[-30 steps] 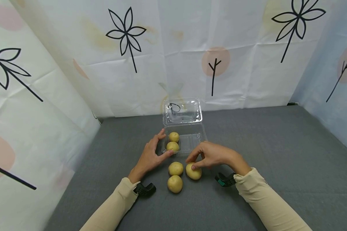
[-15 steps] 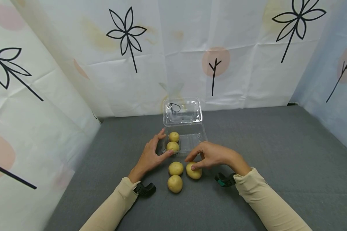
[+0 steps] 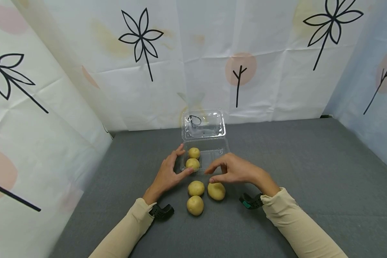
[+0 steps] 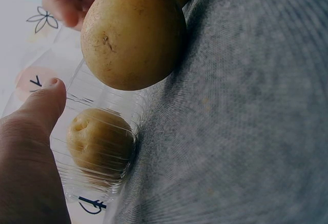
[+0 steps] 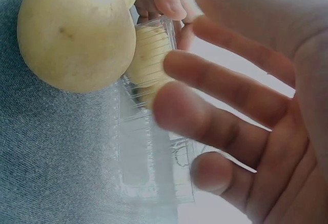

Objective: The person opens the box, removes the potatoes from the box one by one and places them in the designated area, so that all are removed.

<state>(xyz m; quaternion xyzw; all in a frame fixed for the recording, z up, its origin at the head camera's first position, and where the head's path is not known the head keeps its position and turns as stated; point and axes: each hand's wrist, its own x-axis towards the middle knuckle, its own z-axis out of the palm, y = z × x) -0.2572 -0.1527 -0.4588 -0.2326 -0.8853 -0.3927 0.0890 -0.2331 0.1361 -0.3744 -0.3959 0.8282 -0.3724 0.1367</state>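
A clear plastic clamshell box [image 3: 213, 157] lies with its lid [image 3: 209, 127] raised at the back. Two yellow potatoes sit along its left side, a rear potato [image 3: 194, 153] and a front potato [image 3: 192, 164]. My left hand [image 3: 169, 173] is at the box's left front corner, fingers spread and thumb along the front edge. Just above the right-hand potato [image 3: 216, 192] on the cloth, my right hand [image 3: 237, 169] hovers with loosely bent fingers, and the right wrist view shows nothing in its grasp [image 5: 225, 106].
Left of that potato, two more lie in a line toward me, a farther potato [image 3: 196, 188] and a nearer potato [image 3: 195, 205]. Grey cloth [image 3: 293, 172] covers the table. Printed white fabric walls [image 3: 264, 82] enclose the back and sides.
My right hand has lifted off the right-hand potato, which its fingers were touching, and risen slightly. That potato stays on the cloth. The left hand has not moved.
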